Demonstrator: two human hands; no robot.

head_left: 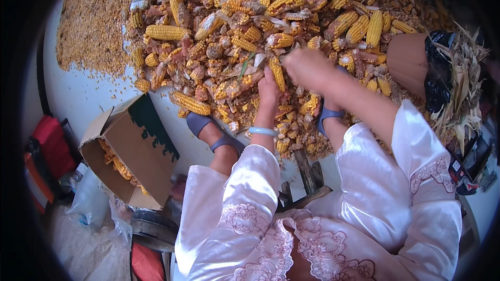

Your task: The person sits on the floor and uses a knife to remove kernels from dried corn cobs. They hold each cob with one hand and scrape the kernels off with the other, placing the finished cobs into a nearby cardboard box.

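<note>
My left hand [269,89] grips a yellow corn ear [276,73], held nearly upright with the thumb along its side. Just right of that ear is my right hand [308,68], blurred, its fingers curled. Whether anything is inside it, or whether it touches the ear, is not clear. Both hands are over a broad heap of corn ears [242,33]. Some ears are full of kernels and others are partly bare. A pale dry husk [259,59] and a green leaf strip [246,65] lie just beyond my left hand.
Loose kernels [93,19] spread over the floor at the far left. A cardboard box [144,156] with corn inside stands left of my sandalled feet. At the right is a brown container [407,62] with black plastic and dry husks [463,86]. Wooden pieces [306,169] lie between my legs.
</note>
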